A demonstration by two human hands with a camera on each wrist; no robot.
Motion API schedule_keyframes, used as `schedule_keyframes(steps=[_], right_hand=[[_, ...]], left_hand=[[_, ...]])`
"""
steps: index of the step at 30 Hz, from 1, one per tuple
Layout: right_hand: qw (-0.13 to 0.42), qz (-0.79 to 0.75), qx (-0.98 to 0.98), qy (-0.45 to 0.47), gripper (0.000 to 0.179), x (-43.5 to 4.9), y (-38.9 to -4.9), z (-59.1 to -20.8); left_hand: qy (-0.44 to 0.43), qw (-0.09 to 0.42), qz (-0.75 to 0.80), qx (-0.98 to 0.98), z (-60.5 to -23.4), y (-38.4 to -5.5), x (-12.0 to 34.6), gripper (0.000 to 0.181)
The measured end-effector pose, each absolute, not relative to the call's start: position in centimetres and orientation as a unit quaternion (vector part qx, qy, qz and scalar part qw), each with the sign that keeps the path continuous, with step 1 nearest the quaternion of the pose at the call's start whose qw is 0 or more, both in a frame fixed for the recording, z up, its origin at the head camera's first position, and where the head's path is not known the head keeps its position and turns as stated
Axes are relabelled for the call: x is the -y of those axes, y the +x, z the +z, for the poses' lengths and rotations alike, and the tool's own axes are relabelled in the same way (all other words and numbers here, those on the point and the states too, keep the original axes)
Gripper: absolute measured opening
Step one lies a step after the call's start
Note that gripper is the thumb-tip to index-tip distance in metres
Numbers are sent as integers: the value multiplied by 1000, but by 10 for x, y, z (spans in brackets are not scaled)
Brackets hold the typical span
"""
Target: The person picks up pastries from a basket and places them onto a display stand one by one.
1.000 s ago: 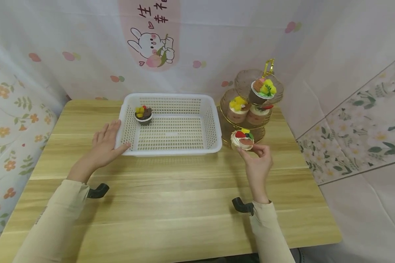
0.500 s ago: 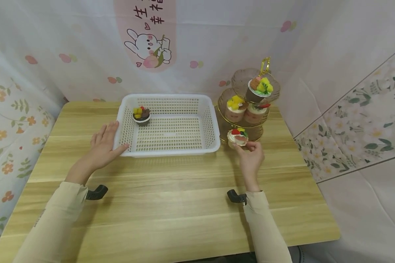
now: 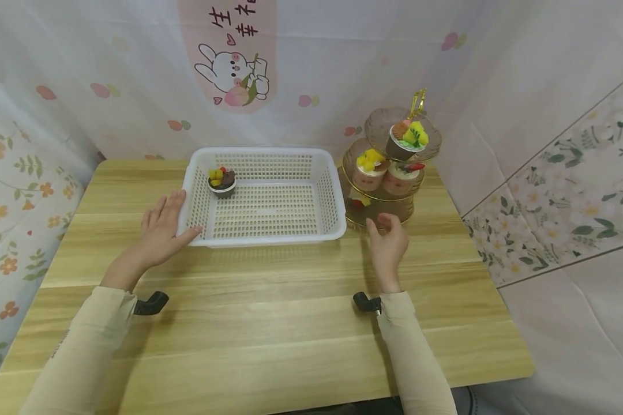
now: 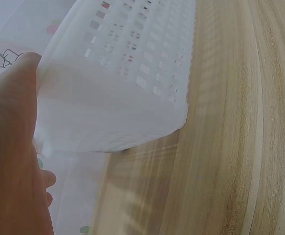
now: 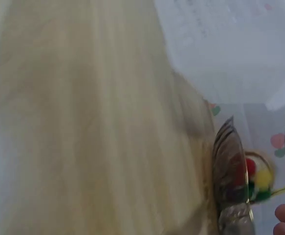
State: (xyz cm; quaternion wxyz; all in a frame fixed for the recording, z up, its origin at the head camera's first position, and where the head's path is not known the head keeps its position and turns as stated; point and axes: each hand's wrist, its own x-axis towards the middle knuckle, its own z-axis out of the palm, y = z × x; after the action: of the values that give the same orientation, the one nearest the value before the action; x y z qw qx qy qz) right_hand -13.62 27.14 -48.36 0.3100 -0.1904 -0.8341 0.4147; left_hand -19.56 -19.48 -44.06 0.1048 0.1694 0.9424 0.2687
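Cupcake, red and yellow topping, bottom tier of stand

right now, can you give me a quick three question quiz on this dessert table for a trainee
1. True or false: the right hand holds a cupcake.
2. How many cupcakes lie in the white basket? A) none B) one C) three
3. What does the left hand touch?

Key:
1. False. It is empty, near the bottom plate of the tiered stand.
2. B, one chocolate cupcake in the far left corner.
3. The basket's left end, with straight fingers.
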Motion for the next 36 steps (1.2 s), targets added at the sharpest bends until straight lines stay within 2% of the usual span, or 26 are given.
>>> schedule_keyframes(steps=[13,22,27,30,36], right_hand=[[307,418,840,-157,27,-262,-142,-475],[305,438,846,-9,27,-223,-154,-431],[276,410,868,51,29,-210,-170,-412],[275,408,870,26,24,-210,-171,-412],[315,465,820,-111,18,-234,-160,-442]], left_hand=[[163,112,262,-945,-440,-195,197,92],[165,112,271,-942,-438,-196,196,91],[167,119,265,-942,-440,-198,194,92],[170,122,262,-942,-440,-198,191,92],[176,112,266,-941,-438,-196,187,92]])
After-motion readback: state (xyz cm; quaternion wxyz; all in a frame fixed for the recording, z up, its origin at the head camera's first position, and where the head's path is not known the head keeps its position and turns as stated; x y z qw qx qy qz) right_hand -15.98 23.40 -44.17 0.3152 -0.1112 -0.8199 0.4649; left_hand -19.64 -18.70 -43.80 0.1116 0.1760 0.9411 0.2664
